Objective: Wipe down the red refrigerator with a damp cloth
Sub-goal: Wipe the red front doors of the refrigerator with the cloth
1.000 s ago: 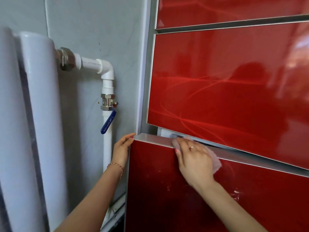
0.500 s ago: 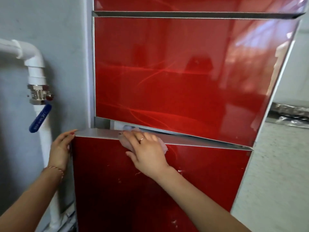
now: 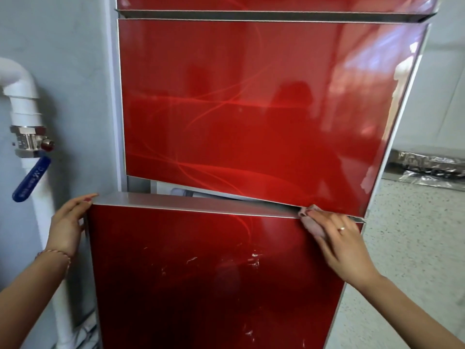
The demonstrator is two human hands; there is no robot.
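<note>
The red refrigerator fills the view, with a glossy middle door (image 3: pixel 251 109) and a scuffed lower door (image 3: pixel 201 273) that stands slightly ajar. A silver strip (image 3: pixel 188 204) runs along the lower door's top edge. My right hand (image 3: pixel 344 245) presses a pale pink cloth (image 3: pixel 310 226) with straight fingers onto the right end of that strip. Most of the cloth is hidden under the fingers. My left hand (image 3: pixel 66 222) rests with extended fingers against the lower door's top left corner.
A white pipe (image 3: pixel 22 96) with a metal valve and blue lever (image 3: pixel 31 178) runs down the grey wall (image 3: pixel 75 71) close to the door's left side. A speckled surface (image 3: pixel 415 248) and crinkled foil (image 3: pixel 432 170) lie to the right.
My right hand has slid the cloth along the silver top edge from the left part to the right end. The view has shifted right. My left hand stays at the door corner.
</note>
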